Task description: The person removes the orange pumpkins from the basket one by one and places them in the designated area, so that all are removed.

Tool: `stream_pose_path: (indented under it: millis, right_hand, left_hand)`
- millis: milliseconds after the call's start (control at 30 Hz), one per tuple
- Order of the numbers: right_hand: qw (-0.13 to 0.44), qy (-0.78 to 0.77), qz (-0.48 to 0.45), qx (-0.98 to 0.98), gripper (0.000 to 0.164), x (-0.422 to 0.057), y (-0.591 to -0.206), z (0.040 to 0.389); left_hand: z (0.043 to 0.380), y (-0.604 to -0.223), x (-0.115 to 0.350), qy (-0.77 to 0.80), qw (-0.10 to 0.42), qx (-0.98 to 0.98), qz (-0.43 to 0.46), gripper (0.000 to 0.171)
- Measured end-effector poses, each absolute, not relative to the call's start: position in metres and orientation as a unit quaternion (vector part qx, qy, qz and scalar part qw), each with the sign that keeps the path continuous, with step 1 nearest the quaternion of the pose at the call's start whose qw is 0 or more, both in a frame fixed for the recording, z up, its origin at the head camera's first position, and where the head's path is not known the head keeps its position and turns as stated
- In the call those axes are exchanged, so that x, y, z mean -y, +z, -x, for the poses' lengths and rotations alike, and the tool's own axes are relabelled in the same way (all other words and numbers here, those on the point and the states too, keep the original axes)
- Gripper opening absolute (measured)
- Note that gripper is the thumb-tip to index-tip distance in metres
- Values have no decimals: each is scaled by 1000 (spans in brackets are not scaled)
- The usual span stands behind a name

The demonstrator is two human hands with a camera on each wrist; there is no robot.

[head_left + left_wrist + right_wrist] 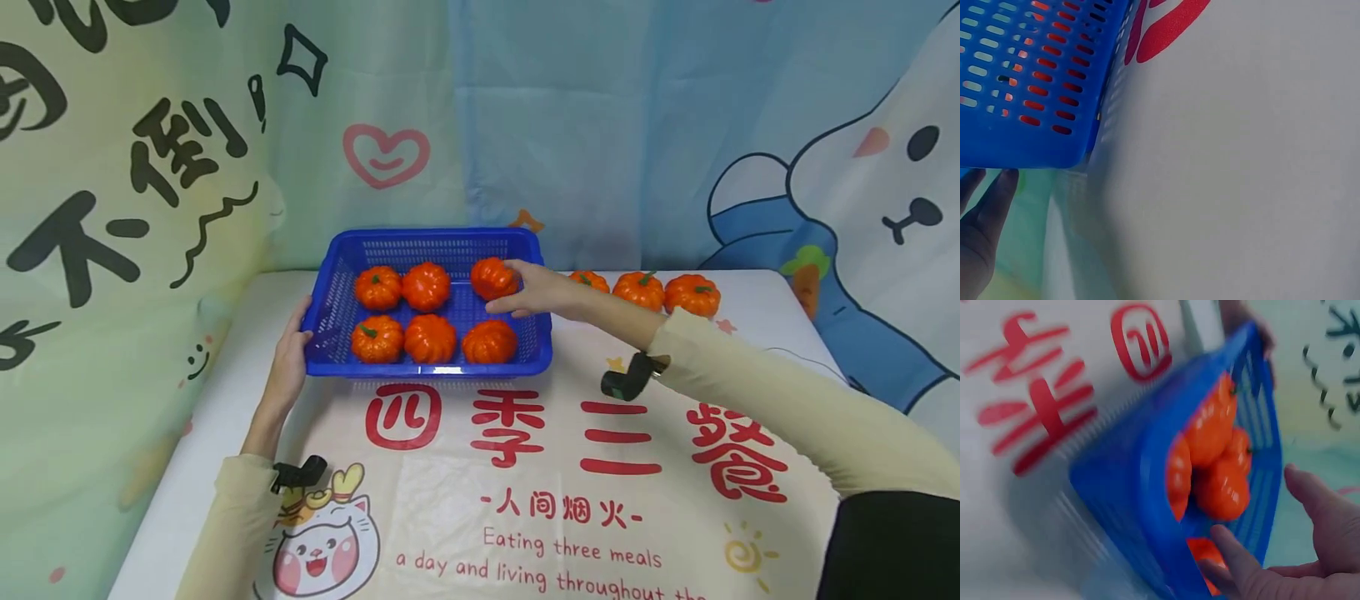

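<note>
1. Basket (427, 372): blue, slotted, upright on the table (251, 350). Six orange pumpkins (430, 339) sit inside, three along its front and three along its back; much of its floor is hidden beneath them.
2. Right hand (542, 290): over the basket's right end, thumb and fingers spread apart about the near side of the back-right pumpkin (492, 278). The fingers cover part of that pumpkin; contact cannot be confirmed.
3. Left hand (287, 362): at the basket's left end, fingers fairly straight, tips against the outer rim. The left wrist view cuts off most of this hand.
4. Loose pumpkins (692, 296): three, in a row right of the basket. The one nearest the basket is partly hidden by the right forearm.
5. Left wrist view: one basket corner only; orange shows through the slots, pumpkins not countable.
6. Right wrist view: blurred; the basket's near end runs out of frame, and fingers obscure the lowest pumpkin.
</note>
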State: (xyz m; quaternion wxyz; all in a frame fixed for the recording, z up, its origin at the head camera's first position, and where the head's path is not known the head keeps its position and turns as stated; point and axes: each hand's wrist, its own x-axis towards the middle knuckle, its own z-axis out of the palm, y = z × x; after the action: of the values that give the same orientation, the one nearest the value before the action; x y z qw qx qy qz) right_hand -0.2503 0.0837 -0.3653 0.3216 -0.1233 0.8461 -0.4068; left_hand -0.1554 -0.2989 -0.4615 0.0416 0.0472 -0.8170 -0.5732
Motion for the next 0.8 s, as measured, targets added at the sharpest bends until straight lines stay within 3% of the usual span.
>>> stream_pose_path:
  millis: [300, 633, 800]
  right_hand:
    - [301, -314, 94, -896, 93, -54, -389, 290]
    - [282, -362, 26, -888, 52, -35, -395, 311]
    - [258, -349, 34, -900, 45, -31, -396, 317]
  left_hand:
    - [156, -465, 297, -571, 31, 819, -50, 58]
    - [154, -465, 296, -567, 40, 821, -46, 58]
    - [156, -462, 300, -563, 39, 824, -48, 58]
